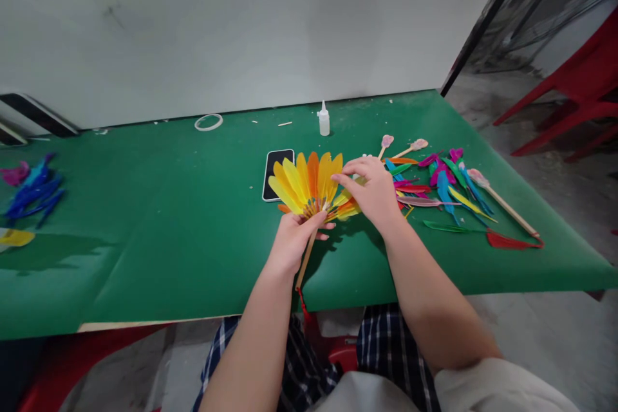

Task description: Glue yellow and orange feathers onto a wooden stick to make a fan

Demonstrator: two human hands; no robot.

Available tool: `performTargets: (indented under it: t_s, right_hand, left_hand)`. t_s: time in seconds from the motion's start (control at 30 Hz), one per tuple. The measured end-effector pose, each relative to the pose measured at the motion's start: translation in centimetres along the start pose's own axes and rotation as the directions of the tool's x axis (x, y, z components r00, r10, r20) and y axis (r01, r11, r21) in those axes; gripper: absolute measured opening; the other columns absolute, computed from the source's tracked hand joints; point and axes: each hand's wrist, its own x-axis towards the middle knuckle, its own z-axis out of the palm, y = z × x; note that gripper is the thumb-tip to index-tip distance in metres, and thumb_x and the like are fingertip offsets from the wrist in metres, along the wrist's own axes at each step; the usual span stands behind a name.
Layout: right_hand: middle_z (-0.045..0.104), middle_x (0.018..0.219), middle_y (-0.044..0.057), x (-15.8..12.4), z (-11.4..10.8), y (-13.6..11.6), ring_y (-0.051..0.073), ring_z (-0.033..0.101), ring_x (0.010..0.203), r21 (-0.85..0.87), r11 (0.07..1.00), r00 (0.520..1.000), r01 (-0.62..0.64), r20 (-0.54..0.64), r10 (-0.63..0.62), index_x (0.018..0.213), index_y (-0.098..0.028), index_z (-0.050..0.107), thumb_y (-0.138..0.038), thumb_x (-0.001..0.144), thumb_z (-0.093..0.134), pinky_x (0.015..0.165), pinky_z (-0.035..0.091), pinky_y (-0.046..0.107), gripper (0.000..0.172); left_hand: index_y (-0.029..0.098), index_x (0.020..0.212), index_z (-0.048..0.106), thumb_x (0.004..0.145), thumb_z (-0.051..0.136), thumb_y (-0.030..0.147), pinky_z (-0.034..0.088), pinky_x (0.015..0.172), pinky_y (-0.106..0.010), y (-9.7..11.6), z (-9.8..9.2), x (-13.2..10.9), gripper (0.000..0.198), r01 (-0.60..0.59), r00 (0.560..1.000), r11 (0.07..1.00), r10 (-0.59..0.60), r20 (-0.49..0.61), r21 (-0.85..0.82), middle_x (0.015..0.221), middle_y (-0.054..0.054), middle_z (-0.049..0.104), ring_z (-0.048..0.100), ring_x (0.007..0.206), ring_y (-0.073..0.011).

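Note:
My left hand [294, 238] is closed round the base of a feather fan [313, 180], where the quills meet the wooden handle [306, 262]. Yellow and orange feathers spread upward from it, and a red tassel [302, 301] hangs from the handle's lower end past the table edge. My right hand [369, 183] is at the fan's right side, thumb and fingertips pinched at the edge of a yellow feather. Further yellow feathers at that side are partly hidden beneath this hand.
A phone [271, 174] lies behind the fan and a small glue bottle [324, 121] stands farther back. Loose coloured feathers [439, 187] and wooden handles [506, 206] lie right. A blue feather bunch [36, 193] and tape ring [208, 122] are left on the green table [168, 238].

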Motion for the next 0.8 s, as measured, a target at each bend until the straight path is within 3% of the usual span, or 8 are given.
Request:
performTargets:
  t_s: [0.13, 0.2, 0.53, 0.67, 0.8]
  right_hand:
    - [0.064, 0.078, 0.001, 0.0, -0.6, -0.5, 0.016, 0.056, 0.084, 0.058, 0.996, 0.968, -0.066, -0.238, 0.078, 0.073, -0.023, 0.064, -0.033, 0.078, 0.057, 0.083, 0.043, 0.035, 0.014]
    - [0.064, 0.081, 0.001, -0.1, -0.7, -0.6, 0.015, 0.057, 0.083, 0.123, 0.986, 0.944, -0.114, -0.297, 0.146, 0.077, -0.023, 0.064, -0.036, 0.08, 0.054, 0.082, 0.044, 0.035, 0.017]
    - [0.066, 0.084, 0.004, -0.3, 0.0, -0.1, 0.016, 0.061, 0.076, 0.347, 0.91, 0.927, -0.226, -0.209, 0.311, 0.083, -0.02, 0.064, -0.042, 0.077, 0.054, 0.07, 0.049, 0.032, 0.025]
    - [0.065, 0.073, 0.002, 0.1, -0.6, 0.5, 0.014, 0.06, 0.067, 0.376, 0.883, 0.916, -0.282, -0.167, 0.364, 0.083, -0.02, 0.064, -0.043, 0.076, 0.054, 0.064, 0.049, 0.031, 0.026]
    - [0.062, 0.063, 0.0, 0.4, -1.1, 1.0, 0.013, 0.058, 0.058, 0.371, 0.852, 0.91, -0.37, -0.04, 0.412, 0.08, -0.019, 0.065, -0.043, 0.074, 0.056, 0.056, 0.048, 0.028, 0.026]
  left_hand:
    - [0.012, 0.09, 0.066, 0.066, 0.07, 0.028, 0.052, 0.053, -0.019, -0.1, -0.3, 0.3, 0.029, -0.023, 0.998, 0.997, 0.019, -0.058, -0.068, 0.087, -0.007, 0.068, 0.065, 0.069, -0.0145]
    - [0.011, 0.09, 0.066, 0.066, 0.07, 0.027, 0.052, 0.055, -0.018, -0.1, -0.4, 0.4, 0.029, -0.047, 0.995, 0.991, 0.035, -0.094, -0.127, 0.086, -0.007, 0.069, 0.065, 0.07, -0.0138]
    - [0.012, 0.089, 0.065, 0.067, 0.069, 0.025, 0.051, 0.056, -0.016, 0.3, -0.9, 0.5, 0.026, -0.13, 0.966, 0.952, 0.059, -0.251, -0.277, 0.082, -0.005, 0.069, 0.065, 0.07, -0.0108]
    - [0.012, 0.087, 0.065, 0.065, 0.07, 0.025, 0.051, 0.055, -0.016, 0.4, -1.2, 0.6, 0.026, -0.151, 0.958, 0.942, 0.065, -0.279, -0.299, 0.08, -0.005, 0.068, 0.065, 0.068, -0.0104]
    - [0.012, 0.086, 0.065, 0.064, 0.071, 0.025, 0.05, 0.053, -0.015, 0.6, -1.2, 0.6, 0.026, -0.161, 0.951, 0.942, 0.069, -0.302, -0.294, 0.078, -0.004, 0.068, 0.064, 0.066, -0.0096]
